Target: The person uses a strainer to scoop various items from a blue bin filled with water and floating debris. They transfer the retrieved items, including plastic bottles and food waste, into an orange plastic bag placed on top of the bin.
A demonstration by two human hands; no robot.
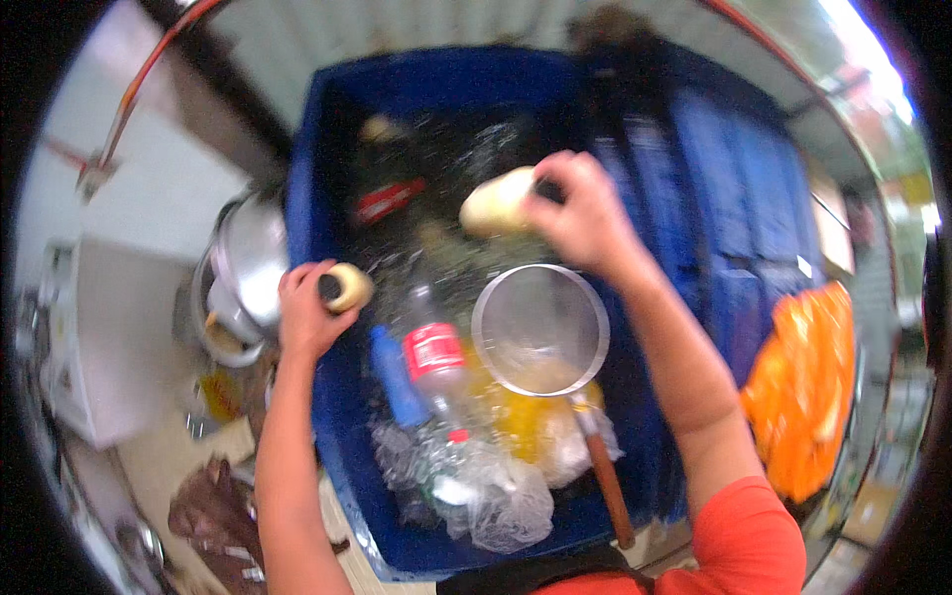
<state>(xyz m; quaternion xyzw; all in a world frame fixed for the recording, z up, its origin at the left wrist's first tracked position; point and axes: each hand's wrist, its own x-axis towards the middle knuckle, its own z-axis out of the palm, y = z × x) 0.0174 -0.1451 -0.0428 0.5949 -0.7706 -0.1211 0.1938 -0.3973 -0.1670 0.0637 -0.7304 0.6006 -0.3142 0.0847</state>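
Note:
Over the upper middle of a large blue bin (328, 436), my right hand (585, 213) is closed round the black-capped end of a cream-coloured bottle (493, 205), which is tilted on its side and blurred. My left hand (309, 309), at the bin's left wall, grips a second cream-coloured bottle (354, 288) by its black cap end. Below my right hand lies a round mesh strainer (540, 332) with a brown handle. Clear plastic bags (511, 506), a clear bottle with a red label (433, 349) and a blue bottle (398, 377) are inside the bin.
Left of the bin stand metal pots (250, 260) and a white box-like unit (124, 337). A blue lid (729, 178) hangs open on the right, near an orange plastic bag (801, 392). A brown bag (213, 516) lies at lower left.

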